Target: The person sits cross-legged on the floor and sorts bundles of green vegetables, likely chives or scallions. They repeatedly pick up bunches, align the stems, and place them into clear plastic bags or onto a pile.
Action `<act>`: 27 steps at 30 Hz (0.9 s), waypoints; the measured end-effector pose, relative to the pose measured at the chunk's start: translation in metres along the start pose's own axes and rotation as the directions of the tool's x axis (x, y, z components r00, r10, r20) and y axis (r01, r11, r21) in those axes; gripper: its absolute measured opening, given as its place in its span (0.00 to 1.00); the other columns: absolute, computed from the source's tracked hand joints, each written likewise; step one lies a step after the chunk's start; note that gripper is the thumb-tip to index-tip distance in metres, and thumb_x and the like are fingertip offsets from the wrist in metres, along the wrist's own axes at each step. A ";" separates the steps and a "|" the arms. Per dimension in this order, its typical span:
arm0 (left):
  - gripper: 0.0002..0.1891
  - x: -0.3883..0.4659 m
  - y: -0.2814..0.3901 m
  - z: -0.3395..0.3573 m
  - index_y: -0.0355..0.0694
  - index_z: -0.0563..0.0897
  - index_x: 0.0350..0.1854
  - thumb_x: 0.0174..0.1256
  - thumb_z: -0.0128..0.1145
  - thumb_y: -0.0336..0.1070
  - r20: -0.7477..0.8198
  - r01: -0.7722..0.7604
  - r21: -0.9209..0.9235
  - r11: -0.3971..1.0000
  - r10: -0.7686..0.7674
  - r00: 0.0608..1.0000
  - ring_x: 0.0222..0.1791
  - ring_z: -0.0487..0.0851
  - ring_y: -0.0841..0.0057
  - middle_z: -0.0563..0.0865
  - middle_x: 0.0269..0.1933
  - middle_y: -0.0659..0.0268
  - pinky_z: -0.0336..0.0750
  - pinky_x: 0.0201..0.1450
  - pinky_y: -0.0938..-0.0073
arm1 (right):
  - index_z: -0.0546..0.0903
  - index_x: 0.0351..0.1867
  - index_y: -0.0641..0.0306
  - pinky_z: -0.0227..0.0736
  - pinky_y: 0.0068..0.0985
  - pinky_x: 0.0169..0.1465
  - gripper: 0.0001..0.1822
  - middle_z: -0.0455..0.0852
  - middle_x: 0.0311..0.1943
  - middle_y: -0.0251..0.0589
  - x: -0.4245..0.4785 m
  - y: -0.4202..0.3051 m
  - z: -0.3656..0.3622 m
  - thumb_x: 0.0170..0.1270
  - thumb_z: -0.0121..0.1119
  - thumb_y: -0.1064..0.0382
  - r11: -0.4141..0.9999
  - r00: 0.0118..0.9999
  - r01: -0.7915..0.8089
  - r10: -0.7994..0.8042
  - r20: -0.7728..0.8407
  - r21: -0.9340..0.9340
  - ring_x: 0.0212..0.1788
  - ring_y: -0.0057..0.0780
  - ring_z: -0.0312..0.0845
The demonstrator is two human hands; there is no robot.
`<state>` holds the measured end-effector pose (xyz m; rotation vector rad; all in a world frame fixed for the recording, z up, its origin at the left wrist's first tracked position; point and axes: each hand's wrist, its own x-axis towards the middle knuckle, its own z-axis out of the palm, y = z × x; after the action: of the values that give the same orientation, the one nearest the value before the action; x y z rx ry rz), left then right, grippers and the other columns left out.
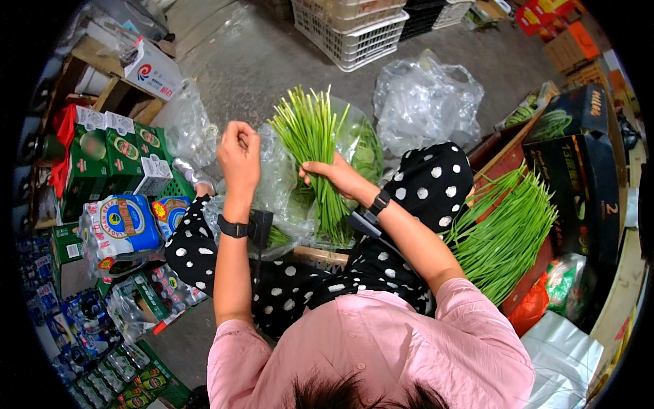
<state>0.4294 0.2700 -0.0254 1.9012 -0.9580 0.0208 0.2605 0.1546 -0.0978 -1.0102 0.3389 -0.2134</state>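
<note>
My right hand [334, 176] grips a thick bunch of green garlic chives [314, 148], its pale cut ends pointing away from me and its green part hanging towards my lap. To the left of the bunch my left hand [240, 151] is raised with fingers curled; whether it pinches something small cannot be told. Clear plastic bags [271, 179] with more greens inside lie beneath the bunch, between my knees. At my right, a large heap of long green chives [503, 235] rests on a reddish-brown surface beside my thigh.
Green beer cartons [122, 151] and shrink-wrapped cans [122, 227] stand at the left. White plastic crates [352, 41] are stacked ahead on the concrete floor, near a crumpled clear bag [426, 99]. Dark cardboard boxes [575, 189] and a silvery-white plastic sheet [557, 358] are at the right.
</note>
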 end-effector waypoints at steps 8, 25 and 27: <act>0.06 -0.025 0.054 0.000 0.36 0.83 0.37 0.63 0.66 0.32 0.169 -0.033 -0.147 0.989 0.058 0.984 0.26 0.76 0.82 0.79 0.28 0.65 0.70 0.29 0.79 | 0.74 0.52 0.72 0.77 0.30 0.46 0.17 0.86 0.40 0.44 0.003 0.013 -0.003 0.65 0.63 0.66 0.892 0.981 0.103 -0.165 -0.104 -0.441 0.39 0.30 0.82; 0.07 -0.012 0.050 0.006 0.42 0.82 0.38 0.58 0.65 0.31 0.157 -0.193 0.185 0.964 0.165 0.974 0.36 0.84 0.60 0.78 0.39 0.61 0.77 0.36 0.63 | 0.69 0.61 0.69 0.75 0.40 0.53 0.29 0.83 0.47 0.61 -0.005 0.020 0.011 0.58 0.66 0.67 0.640 0.968 0.133 -0.249 -0.040 -0.757 0.52 0.59 0.79; 0.06 -0.007 0.044 0.001 0.40 0.81 0.39 0.61 0.63 0.30 0.121 -0.184 0.176 0.967 0.164 0.979 0.33 0.82 0.64 0.77 0.40 0.61 0.76 0.34 0.67 | 0.69 0.61 0.69 0.74 0.40 0.54 0.30 0.83 0.48 0.62 -0.005 0.018 0.011 0.58 0.66 0.67 0.628 0.964 0.167 -0.267 -0.009 -0.760 0.52 0.59 0.79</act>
<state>0.3963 0.2642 0.0047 1.9986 -1.2302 0.1188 0.2604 0.1744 -0.1069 -1.8945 0.4279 -0.3708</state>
